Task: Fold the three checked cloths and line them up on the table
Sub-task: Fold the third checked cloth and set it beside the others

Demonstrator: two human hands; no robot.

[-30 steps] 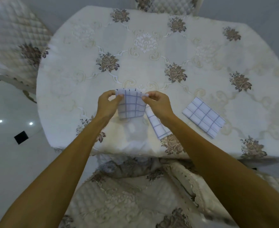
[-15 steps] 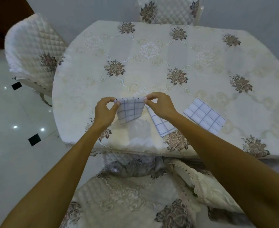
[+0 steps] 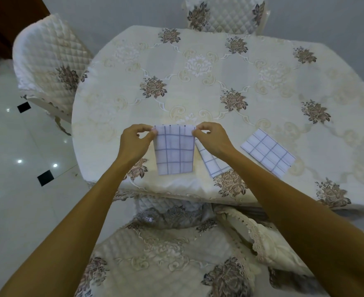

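A folded white cloth with blue checks (image 3: 174, 150) hangs by its top edge above the near side of the table (image 3: 198, 86). My left hand (image 3: 135, 142) pinches its top left corner and my right hand (image 3: 214, 139) pinches its top right corner. A second folded checked cloth (image 3: 214, 165) lies flat just right of it, partly hidden under my right wrist. A third folded checked cloth (image 3: 267, 152) lies flat further right, on its own.
The table wears a cream embroidered cover with brown flower motifs. Quilted chairs stand at the far left (image 3: 48, 71), at the far side (image 3: 226, 13) and right below me (image 3: 166, 260). A shiny white tiled floor (image 3: 16, 168) lies to the left.
The held cloth now hangs longer and flatter between my hands, its lower part dropped down toward the table edge. The view has tilted up and back slightly.
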